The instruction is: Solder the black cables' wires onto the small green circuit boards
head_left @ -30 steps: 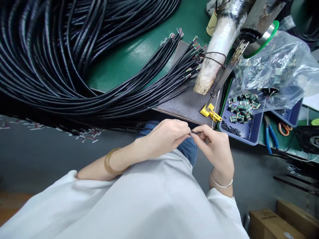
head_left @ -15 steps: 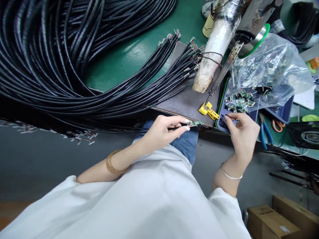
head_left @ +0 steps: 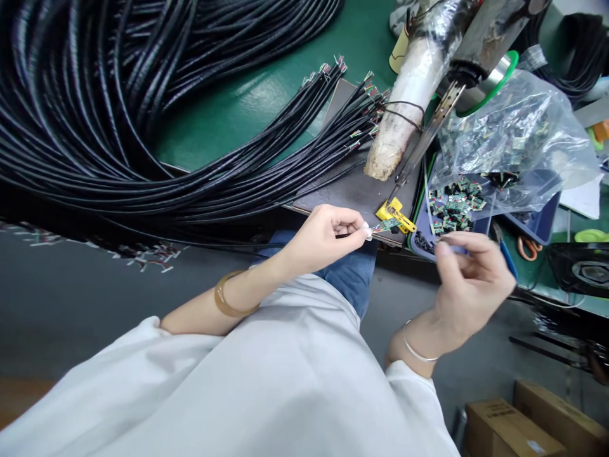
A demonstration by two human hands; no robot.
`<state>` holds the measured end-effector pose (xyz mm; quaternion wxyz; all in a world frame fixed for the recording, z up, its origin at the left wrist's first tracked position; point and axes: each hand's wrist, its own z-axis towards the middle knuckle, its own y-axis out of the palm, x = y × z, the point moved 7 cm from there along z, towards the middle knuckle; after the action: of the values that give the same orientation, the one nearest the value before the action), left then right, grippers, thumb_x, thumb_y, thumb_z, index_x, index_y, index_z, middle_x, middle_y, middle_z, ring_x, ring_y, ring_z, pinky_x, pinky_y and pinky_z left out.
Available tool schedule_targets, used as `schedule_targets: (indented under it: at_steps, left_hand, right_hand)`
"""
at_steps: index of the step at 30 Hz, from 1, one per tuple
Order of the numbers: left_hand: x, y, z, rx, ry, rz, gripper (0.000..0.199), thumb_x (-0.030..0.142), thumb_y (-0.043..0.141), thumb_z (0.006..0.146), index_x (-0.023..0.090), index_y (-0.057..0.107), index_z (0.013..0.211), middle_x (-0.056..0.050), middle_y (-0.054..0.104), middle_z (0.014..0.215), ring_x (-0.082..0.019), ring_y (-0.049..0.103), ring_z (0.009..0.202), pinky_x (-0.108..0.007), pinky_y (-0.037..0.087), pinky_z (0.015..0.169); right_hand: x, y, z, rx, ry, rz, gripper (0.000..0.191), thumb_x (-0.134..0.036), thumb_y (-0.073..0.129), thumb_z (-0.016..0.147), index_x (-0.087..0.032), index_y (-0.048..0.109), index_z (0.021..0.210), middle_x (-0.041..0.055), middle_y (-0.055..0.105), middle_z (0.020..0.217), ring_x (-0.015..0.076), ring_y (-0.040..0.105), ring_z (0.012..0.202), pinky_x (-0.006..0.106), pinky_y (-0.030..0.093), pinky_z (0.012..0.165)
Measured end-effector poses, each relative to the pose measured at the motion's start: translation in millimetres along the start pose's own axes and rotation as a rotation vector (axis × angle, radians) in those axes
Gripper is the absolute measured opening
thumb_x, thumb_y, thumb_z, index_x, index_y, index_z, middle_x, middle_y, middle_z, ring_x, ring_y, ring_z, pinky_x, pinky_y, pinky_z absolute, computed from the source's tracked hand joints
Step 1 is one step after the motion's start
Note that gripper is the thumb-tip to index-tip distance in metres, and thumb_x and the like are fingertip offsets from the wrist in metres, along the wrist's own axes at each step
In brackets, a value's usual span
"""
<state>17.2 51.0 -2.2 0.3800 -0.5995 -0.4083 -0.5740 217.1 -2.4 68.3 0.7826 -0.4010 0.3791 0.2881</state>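
Note:
Between thumb and fingers, my left hand (head_left: 328, 238) pinches a cable end whose thin coloured wires run to a small green circuit board (head_left: 389, 225). That board points right, close to the yellow clip (head_left: 396, 214) at the bench edge. My right hand (head_left: 469, 279) is closed in a pinch near the front of the blue tray (head_left: 483, 225); whatever its fingertips hold is too small to make out. More green boards (head_left: 457, 202) and small black parts (head_left: 423, 243) lie in the tray.
Bundled black cables (head_left: 190, 190) cover the left of the green bench (head_left: 223, 120). A soldering iron (head_left: 425, 143) slants down beside a plastic-wrapped tube (head_left: 394, 120). On the right are a plastic bag (head_left: 518, 133), orange-handled scissors (head_left: 527, 249) and blue-handled pliers (head_left: 507, 259).
My left hand has shifted slightly right and up, bringing the board nearer the yellow clip. My right hand has drawn back down from the tray, its fingers still pinched.

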Motion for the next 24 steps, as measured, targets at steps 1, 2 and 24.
schedule_targets:
  at_steps: [1,2,24]
  left_hand:
    - [2,-0.3,-1,0.038,0.038,0.032,0.017,0.019,0.063,0.083,0.012,0.064,0.068,0.002,0.056,0.059,-0.007,0.048,0.056,-0.018,0.038,0.053]
    - [5,-0.6,-2,0.080,0.081,0.080,0.014,0.017,0.063,0.083,0.012,0.065,0.070,0.002,0.057,0.062,-0.007,0.049,0.058,-0.018,0.039,0.055]
    - [27,18.6,-23,0.178,0.596,0.703,0.021,0.015,0.054,0.093,0.017,0.064,0.075,-0.002,0.066,0.068,-0.012,0.057,0.063,-0.023,0.045,0.065]
  right_hand:
    - [-2,10,-5,-0.079,0.009,0.020,0.005,-0.021,0.076,0.080,-0.022,0.073,0.084,0.0003,0.069,0.083,0.0079,0.052,0.057,0.024,0.032,0.047]
    - [-2,19,-11,-0.141,0.016,0.026,0.006,-0.021,0.075,0.081,-0.023,0.075,0.087,-0.0003,0.069,0.085,0.0060,0.046,0.053,0.024,0.029,0.046]
    - [1,60,-24,-0.364,-0.129,-0.241,0.033,-0.034,0.059,0.097,-0.020,0.058,0.067,-0.0038,0.053,0.063,0.0085,0.042,0.056,0.026,0.037,0.059]
